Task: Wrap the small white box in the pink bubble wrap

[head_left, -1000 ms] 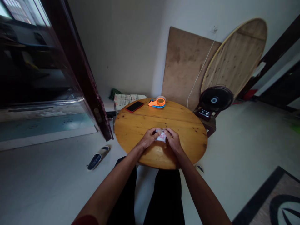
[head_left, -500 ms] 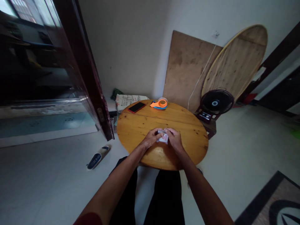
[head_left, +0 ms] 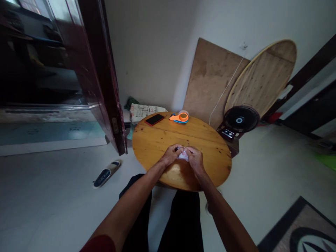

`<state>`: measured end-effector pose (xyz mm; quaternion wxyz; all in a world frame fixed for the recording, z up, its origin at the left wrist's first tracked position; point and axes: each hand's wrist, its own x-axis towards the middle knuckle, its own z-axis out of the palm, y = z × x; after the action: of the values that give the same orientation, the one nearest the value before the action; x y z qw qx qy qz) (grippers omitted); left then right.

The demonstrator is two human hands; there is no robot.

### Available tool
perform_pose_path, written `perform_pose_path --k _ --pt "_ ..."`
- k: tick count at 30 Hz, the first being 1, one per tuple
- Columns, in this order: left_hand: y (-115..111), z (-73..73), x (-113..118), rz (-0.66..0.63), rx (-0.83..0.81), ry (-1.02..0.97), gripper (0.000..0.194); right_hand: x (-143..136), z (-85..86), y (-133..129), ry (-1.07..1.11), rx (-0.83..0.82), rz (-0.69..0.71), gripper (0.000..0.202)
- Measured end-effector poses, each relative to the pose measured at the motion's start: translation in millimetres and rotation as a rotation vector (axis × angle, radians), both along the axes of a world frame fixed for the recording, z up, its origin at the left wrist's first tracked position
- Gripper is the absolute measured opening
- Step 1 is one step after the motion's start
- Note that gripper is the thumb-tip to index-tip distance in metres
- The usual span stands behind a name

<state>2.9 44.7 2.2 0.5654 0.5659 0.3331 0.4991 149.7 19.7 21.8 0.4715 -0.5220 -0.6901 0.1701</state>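
Observation:
A small white packet with pinkish-red print [head_left: 183,155] is held between my two hands, over the near half of the round wooden table [head_left: 152,143]. My left hand [head_left: 172,154] pinches its left upper edge with thumb and fingers. On the other side, my right hand [head_left: 195,158] grips the right upper edge, its fingertips close to those of the left. The fingers cover the packet's top, and I cannot make out what it contains.
Toward the table's far edge lie a red-edged phone [head_left: 154,119] and an orange-and-blue tape dispenser [head_left: 180,117]. A black round fan [head_left: 239,120] stands right of the table. Boards [head_left: 214,77] lean on the wall; a slipper [head_left: 106,174] lies on the floor at left.
The view has shifted slightly. Both hands still hold the packet, whose visible part now looks smaller and more creased, with the right fingers further over its top.

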Motion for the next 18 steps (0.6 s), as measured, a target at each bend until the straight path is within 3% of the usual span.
perform_pose_path --k 9,18 --pt "1.1 -1.0 -0.2 0.096 0.181 0.158 0.024 2.4 -10.1 -6.6 -0.038 0.066 0.054 0.033" --pt "4.7 -4.7 0.1 0.103 0.177 0.201 0.028 5.8 -12.8 -17.5 -0.539 0.121 -0.044 0.044"
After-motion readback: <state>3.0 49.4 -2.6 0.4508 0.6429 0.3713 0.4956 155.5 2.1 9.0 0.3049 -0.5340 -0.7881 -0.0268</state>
